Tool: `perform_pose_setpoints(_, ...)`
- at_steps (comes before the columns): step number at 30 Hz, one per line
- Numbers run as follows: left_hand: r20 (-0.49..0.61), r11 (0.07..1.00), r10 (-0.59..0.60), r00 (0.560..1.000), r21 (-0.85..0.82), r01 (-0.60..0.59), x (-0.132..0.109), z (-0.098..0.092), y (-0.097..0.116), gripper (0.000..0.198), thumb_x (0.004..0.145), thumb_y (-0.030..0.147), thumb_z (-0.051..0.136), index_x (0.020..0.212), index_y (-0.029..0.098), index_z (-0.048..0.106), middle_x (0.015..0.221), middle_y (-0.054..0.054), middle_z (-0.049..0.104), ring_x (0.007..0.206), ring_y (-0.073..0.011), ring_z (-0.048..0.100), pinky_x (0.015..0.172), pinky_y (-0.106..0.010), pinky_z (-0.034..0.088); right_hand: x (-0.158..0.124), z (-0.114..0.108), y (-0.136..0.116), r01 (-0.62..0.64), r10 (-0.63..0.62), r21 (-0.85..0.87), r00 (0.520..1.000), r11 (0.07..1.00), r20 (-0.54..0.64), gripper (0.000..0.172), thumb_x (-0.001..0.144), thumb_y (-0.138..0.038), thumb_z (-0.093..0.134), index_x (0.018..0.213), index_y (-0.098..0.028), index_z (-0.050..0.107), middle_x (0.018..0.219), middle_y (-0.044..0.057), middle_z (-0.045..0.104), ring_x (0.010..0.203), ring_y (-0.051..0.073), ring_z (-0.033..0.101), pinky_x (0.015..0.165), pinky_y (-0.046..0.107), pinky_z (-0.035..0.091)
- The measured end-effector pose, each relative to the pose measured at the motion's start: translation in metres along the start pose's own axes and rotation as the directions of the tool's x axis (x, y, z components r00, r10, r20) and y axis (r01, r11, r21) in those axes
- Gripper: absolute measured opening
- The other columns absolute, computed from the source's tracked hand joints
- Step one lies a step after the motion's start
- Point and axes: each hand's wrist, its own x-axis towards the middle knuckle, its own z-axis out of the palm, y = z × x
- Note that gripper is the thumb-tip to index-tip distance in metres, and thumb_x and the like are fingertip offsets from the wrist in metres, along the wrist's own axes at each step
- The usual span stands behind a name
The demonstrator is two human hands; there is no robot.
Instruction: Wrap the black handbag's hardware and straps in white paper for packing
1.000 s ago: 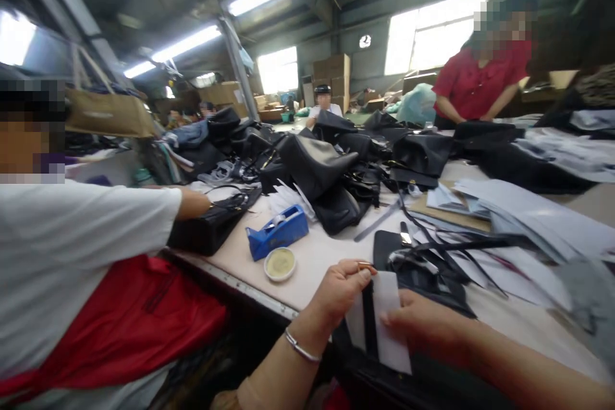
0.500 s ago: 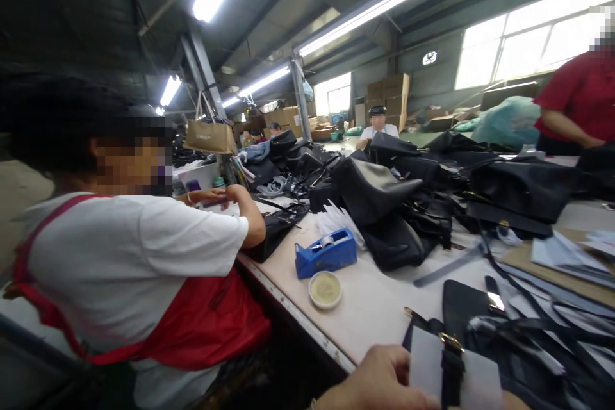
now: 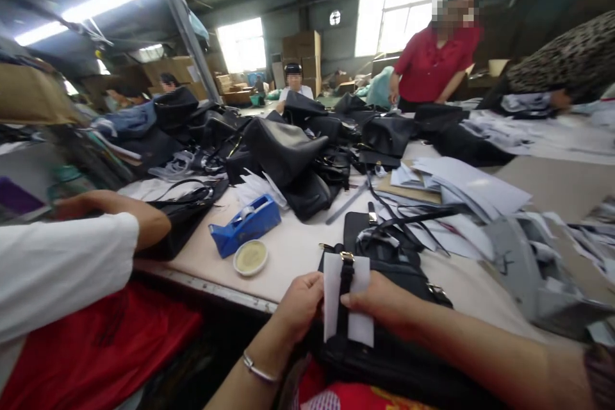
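Observation:
A black handbag (image 3: 384, 346) lies at the table's front edge, close to my body. A buckled black strap (image 3: 344, 282) with a gold buckle runs down its front, over a white sheet (image 3: 360, 327). My left hand (image 3: 302, 304) pinches the left edge of this sheet, its fingertips partly hidden behind it. From the right, my right hand (image 3: 384, 301) grips the sheet's other side, with the thumb reaching onto the strap. The fingers of that hand are mostly hidden.
A blue tape dispenser (image 3: 247, 224) and a round tub (image 3: 250, 257) stand to the left. Black bags (image 3: 283, 147) are heaped behind them. Papers (image 3: 471, 186) and a grey box (image 3: 523, 269) lie right. A co-worker's arm (image 3: 120, 211) is at the left; other people work beyond.
My view has swung right and down, bringing both hands and the handbag fully into sight. The sheet stays in my grasp under the strap. The neighbouring co-worker has slid toward the left edge.

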Motion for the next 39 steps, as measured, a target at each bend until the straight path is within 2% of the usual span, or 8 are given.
perform_pose_setpoints(3, -0.021, 0.999, 0.028, 0.999, 0.026, -0.028, 0.008, 0.004, -0.004, 0.040, 0.077, 0.052, 0.073, 0.079, 0.015, 0.060, 0.065, 0.001, 0.059, 0.058, -0.0120, 0.053, 0.055, -0.022, 0.040, 0.002, -0.002, 0.002, -0.047, 0.048, 0.015, 0.998, 0.999, -0.029, 0.036, 0.056, -0.014, 0.064, 0.091, -0.012, 0.069, 0.083, 0.007, 0.071, 0.076, 0.021, 0.064, 0.070, 0.031, 0.052)
perform_pose_setpoints(8, 0.056, 0.983, 0.095, 0.994, 0.150, -0.102, 0.009, 0.015, -0.002, 0.046, 0.085, 0.057, 0.061, 0.101, 0.015, 0.067, 0.089, -0.005, 0.069, 0.075, -0.0179, 0.061, 0.070, -0.027, 0.047, 0.003, -0.002, 0.004, -0.037, 0.035, -0.033, 0.998, 0.999, -0.053, 0.030, 0.058, -0.014, 0.065, 0.088, -0.012, 0.069, 0.076, 0.005, 0.069, 0.069, 0.019, 0.061, 0.059, 0.027, 0.048)
perform_pose_setpoints(14, 0.043, 0.996, 0.073, 0.996, 0.044, -0.075, 0.015, 0.019, -0.001, 0.060, 0.090, 0.065, 0.047, 0.115, 0.014, 0.066, 0.087, -0.008, 0.071, 0.080, -0.0232, 0.064, 0.072, -0.032, 0.049, 0.005, -0.003, -0.001, -0.041, 0.037, -0.070, 0.997, 0.997, -0.064, 0.020, 0.067, -0.021, 0.066, 0.085, -0.012, 0.069, 0.077, 0.006, 0.069, 0.071, 0.020, 0.062, 0.062, 0.028, 0.048)
perform_pose_setpoints(18, -0.068, 0.987, 0.123, 0.990, 0.115, -0.114, 0.020, 0.022, 0.001, 0.062, 0.086, 0.069, 0.050, 0.107, 0.013, 0.070, 0.086, -0.009, 0.073, 0.082, -0.0256, 0.065, 0.075, -0.034, 0.049, 0.007, -0.004, 0.000, -0.069, 0.069, 0.009, 0.995, 0.998, -0.071, 0.025, 0.070, -0.030, 0.067, 0.086, -0.011, 0.067, 0.080, 0.009, 0.070, 0.072, 0.022, 0.063, 0.063, 0.032, 0.049)
perform_pose_setpoints(22, -0.135, 0.993, 0.075, 0.988, 0.098, -0.062, 0.023, 0.028, 0.004, 0.062, 0.084, 0.070, 0.051, 0.100, 0.014, 0.072, 0.082, -0.009, 0.073, 0.081, -0.0272, 0.066, 0.074, -0.036, 0.050, 0.008, -0.006, 0.002, -0.056, 0.059, 0.045, 0.996, 0.997, -0.070, 0.028, 0.067, -0.034, 0.069, 0.085, -0.013, 0.064, 0.075, 0.006, 0.067, 0.066, 0.019, 0.061, 0.057, 0.030, 0.048)
perform_pose_setpoints(30, -0.174, 0.975, 0.135, 0.975, 0.197, -0.100, 0.029, 0.034, 0.006, 0.063, 0.086, 0.071, 0.048, 0.097, 0.014, 0.073, 0.091, -0.012, 0.074, 0.090, -0.0304, 0.066, 0.079, -0.037, 0.049, 0.004, -0.015, 0.005, -0.036, 0.034, 0.190, 0.999, 0.981, 0.016, 0.045, 0.060, -0.043, 0.077, 0.090, -0.014, 0.060, 0.074, 0.003, 0.065, 0.067, 0.021, 0.062, 0.065, 0.036, 0.052)
perform_pose_setpoints(35, -0.110, 0.933, 0.233, 0.966, 0.305, -0.191, 0.028, 0.037, 0.006, 0.059, 0.091, 0.065, 0.043, 0.106, 0.014, 0.070, 0.104, -0.012, 0.072, 0.097, -0.0294, 0.064, 0.082, -0.035, 0.047, 0.002, -0.013, 0.001, -0.027, 0.035, 0.224, 0.999, 0.974, -0.034, 0.045, 0.063, -0.044, 0.077, 0.091, -0.015, 0.058, 0.071, 0.002, 0.065, 0.064, 0.020, 0.062, 0.062, 0.036, 0.054)
perform_pose_setpoints(39, -0.017, 0.821, 0.328, 0.944, 0.500, -0.277, 0.022, 0.037, 0.003, 0.054, 0.095, 0.059, 0.038, 0.093, 0.015, 0.068, 0.096, -0.012, 0.070, 0.092, -0.0269, 0.062, 0.079, -0.033, 0.044, 0.001, -0.008, 0.000, -0.002, 0.010, 0.117, 0.998, 0.993, -0.068, 0.037, 0.068, -0.041, 0.074, 0.090, -0.014, 0.060, 0.067, 0.002, 0.064, 0.059, 0.018, 0.060, 0.055, 0.030, 0.051)
